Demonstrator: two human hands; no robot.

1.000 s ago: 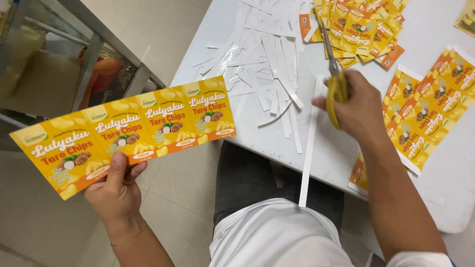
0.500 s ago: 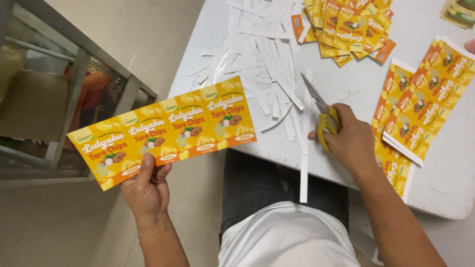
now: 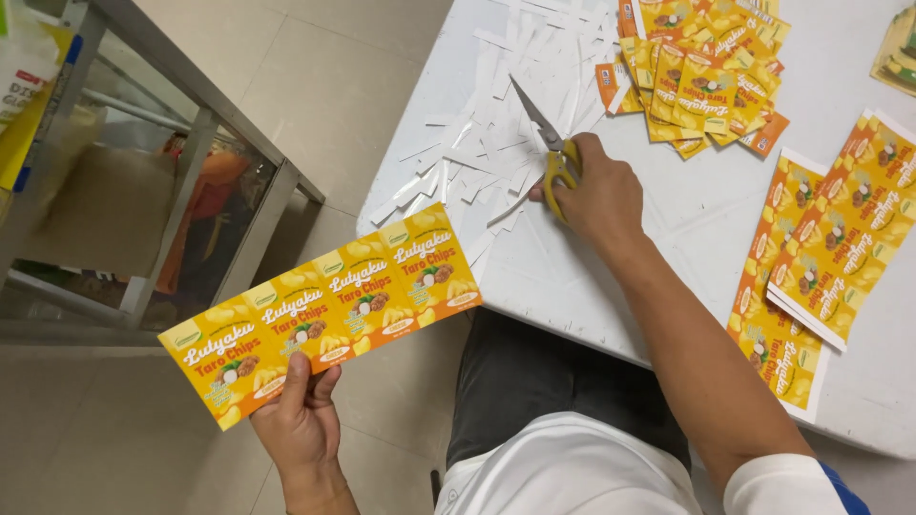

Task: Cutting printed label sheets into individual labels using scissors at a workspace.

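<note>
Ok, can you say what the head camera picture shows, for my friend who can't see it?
A seated person's left hand holds up a yellow strip of four printed labels, while the right hand grips yellow-handled scissors over a white table. White paper trimmings and cut labels lie on it.

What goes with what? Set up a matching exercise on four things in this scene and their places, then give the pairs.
Things:
1. label strip
2. scissors
3. white paper offcuts
4. uncut label sheets

Places:
A. table's right side
B. in the right hand
C. in the left hand, off the table
D. piled at the table's left end

Pairs: 1-C, 2-B, 3-D, 4-A
</note>
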